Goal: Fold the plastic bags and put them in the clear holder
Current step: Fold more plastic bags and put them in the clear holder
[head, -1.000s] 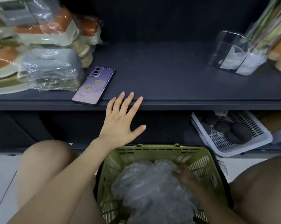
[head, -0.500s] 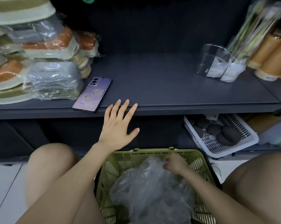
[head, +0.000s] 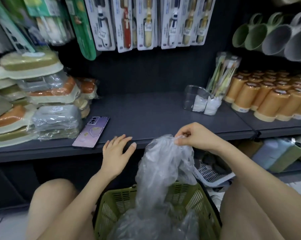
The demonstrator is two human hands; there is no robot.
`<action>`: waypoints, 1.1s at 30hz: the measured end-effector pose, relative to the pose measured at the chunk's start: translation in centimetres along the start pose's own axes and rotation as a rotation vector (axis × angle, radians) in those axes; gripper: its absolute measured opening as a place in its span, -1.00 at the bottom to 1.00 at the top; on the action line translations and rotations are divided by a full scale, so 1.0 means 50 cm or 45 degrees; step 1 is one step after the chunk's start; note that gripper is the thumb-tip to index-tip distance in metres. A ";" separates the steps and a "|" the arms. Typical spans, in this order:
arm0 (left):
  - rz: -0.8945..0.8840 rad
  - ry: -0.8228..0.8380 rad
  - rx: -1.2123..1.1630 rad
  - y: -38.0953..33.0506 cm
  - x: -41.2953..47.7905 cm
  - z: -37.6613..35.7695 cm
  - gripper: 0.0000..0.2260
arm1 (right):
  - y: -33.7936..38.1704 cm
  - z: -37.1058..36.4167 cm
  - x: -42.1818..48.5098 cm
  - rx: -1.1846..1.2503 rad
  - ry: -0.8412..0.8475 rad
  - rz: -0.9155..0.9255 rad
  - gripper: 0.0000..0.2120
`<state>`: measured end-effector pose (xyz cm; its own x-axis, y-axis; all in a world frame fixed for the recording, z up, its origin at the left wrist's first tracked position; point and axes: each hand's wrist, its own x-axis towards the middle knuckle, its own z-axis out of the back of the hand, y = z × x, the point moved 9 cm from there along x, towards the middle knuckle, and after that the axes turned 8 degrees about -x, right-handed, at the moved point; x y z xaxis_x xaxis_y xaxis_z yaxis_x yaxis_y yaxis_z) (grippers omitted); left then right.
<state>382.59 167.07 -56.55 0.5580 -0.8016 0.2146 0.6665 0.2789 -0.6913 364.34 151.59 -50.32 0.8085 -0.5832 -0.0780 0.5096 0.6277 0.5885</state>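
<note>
Dark shelf [head: 155, 115] carries a phone [head: 90, 132] near left and the clear holder [head: 192, 96] far right, beside orange cups [head: 267, 99]. The right hand [head: 196, 135] keeps a pinch grip on a plastic bag [head: 163, 163] above the green basket [head: 115, 198]. The left hand [head: 116, 153] rests, fingers spread, on the shelf edge.

Left hand [head: 117, 153]: bare, slim fingers, thumbnail short and rounded. Right hand [head: 193, 135]: bare. Left forearm [head: 73, 201] and right forearm [head: 246, 163]: bare down to the near edge. Left knee [head: 54, 193], right knee [head: 250, 196]: bare, as are the thighs where they show.
</note>
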 end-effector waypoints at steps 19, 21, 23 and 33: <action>-0.034 -0.019 -0.675 -0.156 0.029 0.103 -0.92 | -0.053 -0.049 -0.075 0.198 0.475 -0.063 -0.68; -0.020 0.004 -0.664 -0.149 0.029 0.106 -0.92 | -0.059 -0.070 -0.085 0.226 0.523 -0.075 -0.59; 0.004 -0.005 -0.639 -0.139 0.029 0.109 -0.94 | -0.054 -0.080 -0.089 0.257 0.570 -0.060 -0.64; 0.141 -0.329 -0.690 -0.105 0.042 0.160 -0.83 | 0.079 0.019 -0.087 -0.094 -0.331 0.096 -0.55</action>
<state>384.25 168.15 -46.94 0.7567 -0.6099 0.2353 0.2892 -0.0104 -0.9572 362.54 156.12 -46.92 0.7472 -0.6401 0.1789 0.4783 0.7047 0.5240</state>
